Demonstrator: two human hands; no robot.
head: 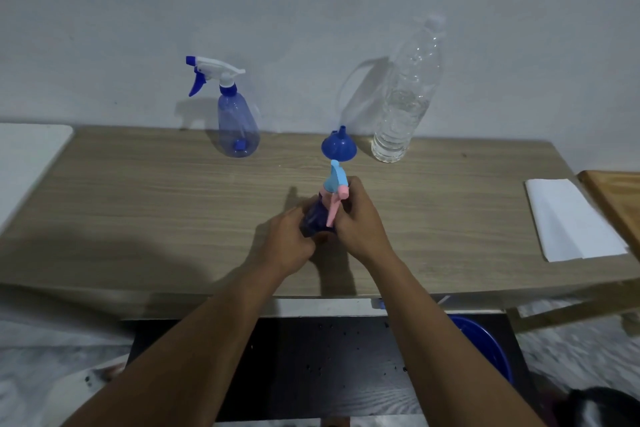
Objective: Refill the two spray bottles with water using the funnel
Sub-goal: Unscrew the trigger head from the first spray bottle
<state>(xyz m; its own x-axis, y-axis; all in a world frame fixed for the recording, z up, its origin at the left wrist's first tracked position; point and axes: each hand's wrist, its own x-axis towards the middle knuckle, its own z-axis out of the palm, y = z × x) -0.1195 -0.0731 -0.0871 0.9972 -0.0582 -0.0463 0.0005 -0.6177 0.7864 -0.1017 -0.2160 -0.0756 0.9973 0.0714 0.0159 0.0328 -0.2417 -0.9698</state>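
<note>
At the table (138, 184) centre, the left hand (289, 243) fingers closed around the dark spray bottle (313, 217) steady it while the right hand (358, 218) grips its head, probably for unscrewing; the funnel (334, 146) waits at 12 o'clock.

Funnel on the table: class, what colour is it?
The funnel is blue, seen in the head view.

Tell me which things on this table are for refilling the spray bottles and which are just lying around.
For the job:
dark spray bottle, held by left hand and right hand
clear spray bottle, standing at the back
funnel, upside down
water bottle, partly full

Lying about:
white paper, right side of the table
wooden board, far right
</note>
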